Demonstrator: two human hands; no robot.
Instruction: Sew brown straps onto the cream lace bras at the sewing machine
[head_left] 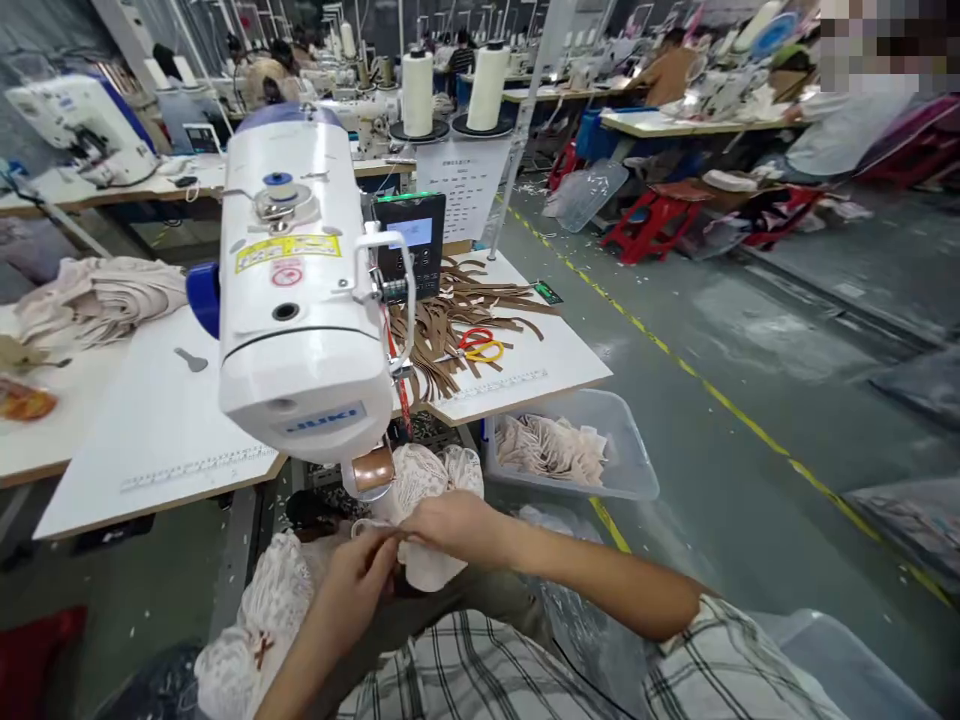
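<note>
My left hand and right hand are almost touching, thumbs and fingers pinched closed on the soft off-white cloth, which lies over my lap just below the white, round-nosed JUKI sewing machine. Bunched white lace fabric sits just behind my right hand, near a translucent plastic bin of crumpled beige fabric pieces, beside the white flat worktop.
</note>
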